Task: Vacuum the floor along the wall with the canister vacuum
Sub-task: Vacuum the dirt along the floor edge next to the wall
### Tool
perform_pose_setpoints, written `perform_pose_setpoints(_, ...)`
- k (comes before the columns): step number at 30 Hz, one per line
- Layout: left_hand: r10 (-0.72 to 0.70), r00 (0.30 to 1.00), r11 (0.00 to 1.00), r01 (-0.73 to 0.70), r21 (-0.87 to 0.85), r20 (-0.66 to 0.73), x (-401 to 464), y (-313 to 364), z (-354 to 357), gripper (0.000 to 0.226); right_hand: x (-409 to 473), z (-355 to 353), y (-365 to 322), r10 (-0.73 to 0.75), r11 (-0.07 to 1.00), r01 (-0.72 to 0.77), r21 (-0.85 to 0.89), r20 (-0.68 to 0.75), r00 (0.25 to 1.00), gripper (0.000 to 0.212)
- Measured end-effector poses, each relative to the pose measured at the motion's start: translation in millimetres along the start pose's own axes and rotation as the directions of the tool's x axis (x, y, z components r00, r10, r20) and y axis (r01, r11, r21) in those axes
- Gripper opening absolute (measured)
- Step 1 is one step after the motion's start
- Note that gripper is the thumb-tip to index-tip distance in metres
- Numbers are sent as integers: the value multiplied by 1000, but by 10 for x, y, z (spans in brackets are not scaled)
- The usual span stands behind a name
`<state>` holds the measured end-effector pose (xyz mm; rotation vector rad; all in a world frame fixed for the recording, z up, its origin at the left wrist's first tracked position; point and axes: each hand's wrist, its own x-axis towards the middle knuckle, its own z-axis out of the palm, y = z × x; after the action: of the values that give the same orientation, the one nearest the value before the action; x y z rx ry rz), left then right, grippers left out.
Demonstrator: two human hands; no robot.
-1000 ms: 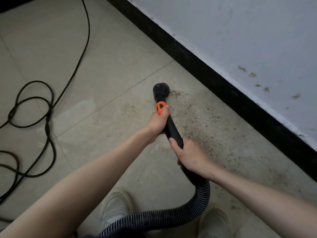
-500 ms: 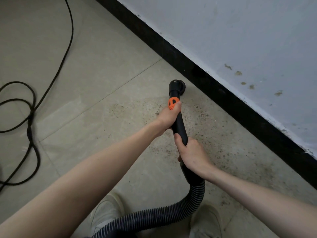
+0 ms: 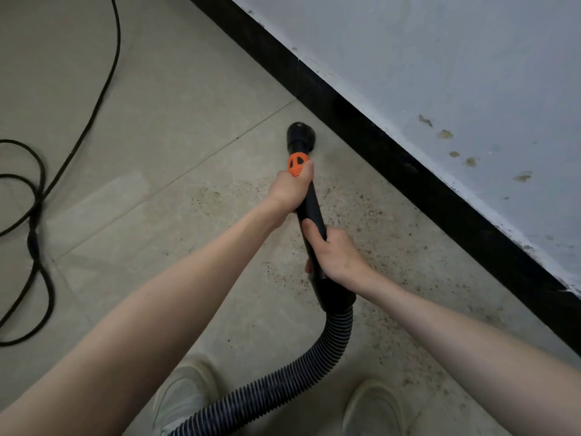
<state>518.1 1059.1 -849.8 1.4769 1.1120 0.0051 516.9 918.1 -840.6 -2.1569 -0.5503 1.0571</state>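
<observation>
The black vacuum wand (image 3: 309,204) slants down to the tiled floor (image 3: 176,127), and its round nozzle (image 3: 301,135) sits close to the black baseboard (image 3: 393,171). My left hand (image 3: 289,190) grips the wand just below its orange collar (image 3: 297,163). Lower on the wand, my right hand (image 3: 334,254) grips it above the ribbed hose (image 3: 317,366), which curls down between my shoes. Brown dirt specks (image 3: 371,221) cover the tile beside the wand. The canister is out of view.
A black power cord (image 3: 37,199) loops over the floor at the left. The pale wall (image 3: 440,73) with a few brown stains runs diagonally at the right. My two light shoes (image 3: 185,394) stand at the bottom edge.
The nozzle has slid forward and toward the baseboard, onto the tile joint. Both hands kept their grip on the wand. The view has shifted, so the cord sits further left.
</observation>
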Motion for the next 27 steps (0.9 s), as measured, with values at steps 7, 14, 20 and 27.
perform_pose_setpoints(7,-22,994,1000,19,-25,-107,-31,-284,-145,62,-23,88,65,-44,998,38,51,127,991,43)
perform_pose_setpoints(14,36,995,998,-31,-48,97,-62,-105,-14,39,-93,133,118,12,1000,-12,-3,-88,996,45)
perform_pose_setpoints(20,-21,1000,997,20,-76,-13,-113,-173,-58,50,-68,63,59,-33,999,33,3,26,999,43)
perform_pose_setpoints(27,-100,973,969,47,-241,-209,-264,-509,-596,41,14,245,-189,-123,982,159,-100,296,947,43)
